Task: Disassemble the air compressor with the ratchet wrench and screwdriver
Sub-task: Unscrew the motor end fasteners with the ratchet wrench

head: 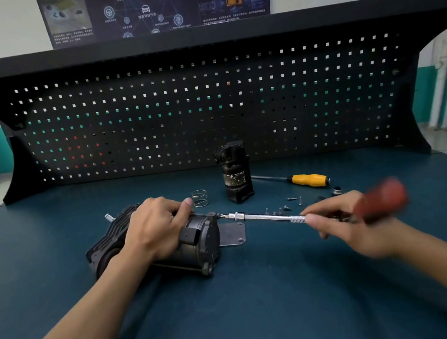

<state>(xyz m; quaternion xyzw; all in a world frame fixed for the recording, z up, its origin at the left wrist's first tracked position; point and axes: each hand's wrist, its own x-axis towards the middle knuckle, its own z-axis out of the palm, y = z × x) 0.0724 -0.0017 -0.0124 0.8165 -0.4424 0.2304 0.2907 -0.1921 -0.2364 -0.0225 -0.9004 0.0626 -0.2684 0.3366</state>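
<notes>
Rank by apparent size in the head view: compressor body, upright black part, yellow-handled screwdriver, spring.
1. compressor body
2-3. upright black part and yellow-handled screwdriver: bulkier versus longer, left unranked
4. spring, smallest

The dark teal tabletop (pixel 256 313) carries the air compressor (pixel 198 251) on its side, a metal plate (pixel 232 235) just beside it, a coil spring (pixel 200 198), an upright black cylindrical part (pixel 237 176), a yellow-handled screwdriver (pixel 308 180) and loose screws (pixel 291 199)

Both bare forearms reach forward. The left hand (pixel 157 229) lies palm-down, fingers curled over the air compressor (pixel 199 242). The right hand (pixel 345 222), blurred, grips the red-handled screwdriver (pixel 269 216), fingertips on its shaft
</notes>
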